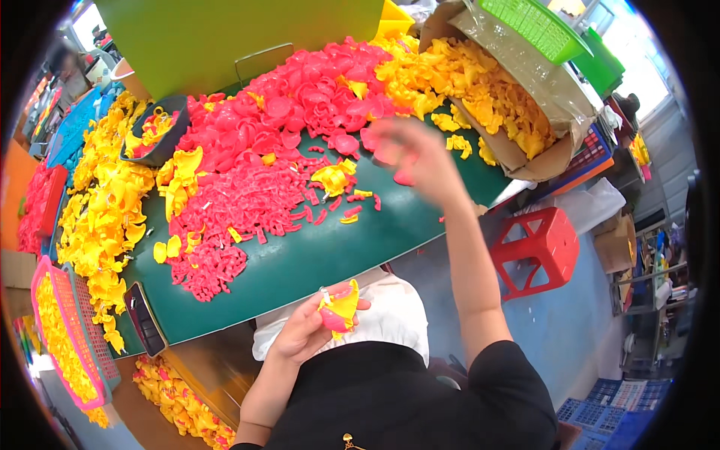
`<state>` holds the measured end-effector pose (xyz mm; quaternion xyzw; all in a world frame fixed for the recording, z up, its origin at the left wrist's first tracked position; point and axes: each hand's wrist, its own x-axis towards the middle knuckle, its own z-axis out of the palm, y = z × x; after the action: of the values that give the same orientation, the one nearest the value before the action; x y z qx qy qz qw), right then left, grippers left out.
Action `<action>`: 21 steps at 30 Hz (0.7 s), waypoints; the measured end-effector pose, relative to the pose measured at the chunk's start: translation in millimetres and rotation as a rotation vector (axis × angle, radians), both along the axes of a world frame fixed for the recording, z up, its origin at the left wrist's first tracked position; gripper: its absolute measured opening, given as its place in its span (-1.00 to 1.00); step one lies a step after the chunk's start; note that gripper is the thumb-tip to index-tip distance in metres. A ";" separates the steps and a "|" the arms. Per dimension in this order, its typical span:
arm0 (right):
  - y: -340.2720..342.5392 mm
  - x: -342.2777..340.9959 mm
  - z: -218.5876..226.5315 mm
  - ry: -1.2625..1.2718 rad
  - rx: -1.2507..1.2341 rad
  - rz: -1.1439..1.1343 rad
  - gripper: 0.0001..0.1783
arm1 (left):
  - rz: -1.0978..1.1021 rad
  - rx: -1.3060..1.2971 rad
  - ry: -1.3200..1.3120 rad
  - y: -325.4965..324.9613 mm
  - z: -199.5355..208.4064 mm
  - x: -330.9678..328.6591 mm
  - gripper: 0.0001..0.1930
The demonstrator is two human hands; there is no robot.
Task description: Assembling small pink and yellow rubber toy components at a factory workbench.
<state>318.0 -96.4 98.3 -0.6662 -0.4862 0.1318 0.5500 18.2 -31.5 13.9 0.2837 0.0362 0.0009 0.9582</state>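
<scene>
In front of my lap, my left hand [298, 334] pinches a small yellow and pink plastic toy part [342, 307] with a shiny metal bit at one side. My right hand [426, 161] is over the table at the right end of a heap of pink rounded shell pieces [292, 97]. It is smeared by motion. Pink pieces show beside its fingers, but whether it grips one is unclear. Left of it, a few yellow parts [334, 178] lie on the green tabletop [300, 259]. A pile of small pink strips [240, 202] spreads nearer to me.
A cardboard box [551, 97] spills yellow parts at the right. A dark bowl [174, 142] and more yellow parts [109, 195] are at the left. A phone [145, 319] lies at the table's near-left edge. Right of me stands a red stool [551, 244]; below left, a carton holds assembled parts [176, 401].
</scene>
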 end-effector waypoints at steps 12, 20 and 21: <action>16.6 142.8 -31.4 0.643 0.011 -0.199 -0.55 | 0.171 -0.208 -0.116 11.3 -18.7 -22.4 -0.14; -16.5 -60.5 -55.7 0.972 -0.071 0.211 -0.53 | 0.328 -0.167 -0.078 30.1 -20.2 -17.5 -0.08; -22.0 -85.0 -58.0 0.860 -0.159 0.178 -0.53 | 0.333 -0.179 -0.073 34.3 -17.4 -15.5 -0.07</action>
<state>233.0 -118.4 40.3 -0.5465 -0.2570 0.4807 0.6358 2.7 2.7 -3.5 0.1869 0.0479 0.1666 0.9670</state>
